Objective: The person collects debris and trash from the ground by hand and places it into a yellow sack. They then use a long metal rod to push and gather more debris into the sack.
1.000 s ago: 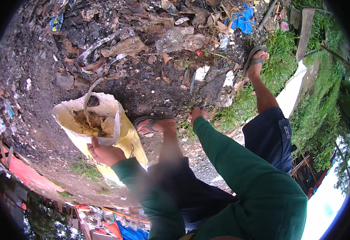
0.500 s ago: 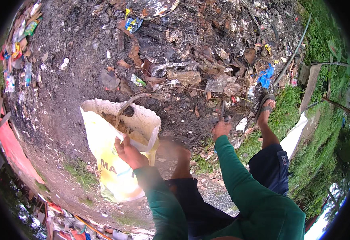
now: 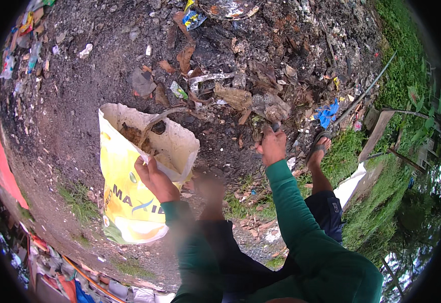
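Note:
A white and yellow woven sack [image 3: 129, 174] stands with its mouth wide on the dark ground at my left. My left hand [image 3: 156, 179] grips its near rim, fingers inside and out. Brown, dirty matter [image 3: 147, 144] shows inside, and a curved strip [image 3: 162, 115] lies over the far rim. Right of the sack, my right hand [image 3: 272, 145] is closed in a fist around a tool [image 3: 276, 127] with a dark, rounded end. The rest of the tool is hidden by the fist. Just beyond lies crumpled, dirty plastic [image 3: 271, 107].
Burnt debris and litter cover the ground ahead, with a blue plastic scrap [image 3: 326, 113] near my sandalled foot [image 3: 318, 148]. A long thin pole [image 3: 367, 88] lies beside grass at the right. A wooden plank [image 3: 377, 135] stands near it. A red sheet [image 3: 1, 161] lies far left.
My right hand has lifted slightly away and turned, so the thin shaft seen before no longer shows. My left hand keeps its hold on the sack's rim. The view has shifted.

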Available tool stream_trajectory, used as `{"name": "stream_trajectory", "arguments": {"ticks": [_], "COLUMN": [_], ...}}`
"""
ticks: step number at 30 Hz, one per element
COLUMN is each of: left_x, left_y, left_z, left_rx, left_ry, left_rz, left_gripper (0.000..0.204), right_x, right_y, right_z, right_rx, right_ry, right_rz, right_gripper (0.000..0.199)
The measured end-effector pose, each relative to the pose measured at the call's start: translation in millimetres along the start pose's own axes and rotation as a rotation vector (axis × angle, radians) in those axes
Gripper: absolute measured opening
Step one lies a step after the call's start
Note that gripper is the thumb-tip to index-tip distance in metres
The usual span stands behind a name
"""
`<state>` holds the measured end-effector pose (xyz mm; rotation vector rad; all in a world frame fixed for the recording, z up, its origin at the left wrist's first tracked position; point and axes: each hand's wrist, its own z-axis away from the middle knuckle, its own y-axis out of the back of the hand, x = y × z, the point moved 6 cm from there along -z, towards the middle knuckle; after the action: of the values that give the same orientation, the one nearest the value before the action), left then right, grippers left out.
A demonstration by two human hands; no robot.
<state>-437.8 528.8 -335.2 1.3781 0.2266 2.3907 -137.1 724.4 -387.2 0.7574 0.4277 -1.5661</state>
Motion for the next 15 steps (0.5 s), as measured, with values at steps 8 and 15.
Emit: {"name": "stream_trajectory", "arguments": {"ticks": [8, 15], "left_x": [-5, 1], "left_y": [-2, 8], "left_z": [10, -2], "left_rx": [-0.107, -0.063], "left_ry": [-0.166, -0.100], "left_rz": [-0.024, 0.154], "left_gripper": [0.056, 0.057], "right_x": [24, 24], "right_y": [-69, -64], "right_z": [46, 81], "right_rx": [-0.310, -0.435], "right_ry": [-0.005, -0.164], "right_rz": [0.198, 0.373], "right_gripper": [0.022, 0.018]}}
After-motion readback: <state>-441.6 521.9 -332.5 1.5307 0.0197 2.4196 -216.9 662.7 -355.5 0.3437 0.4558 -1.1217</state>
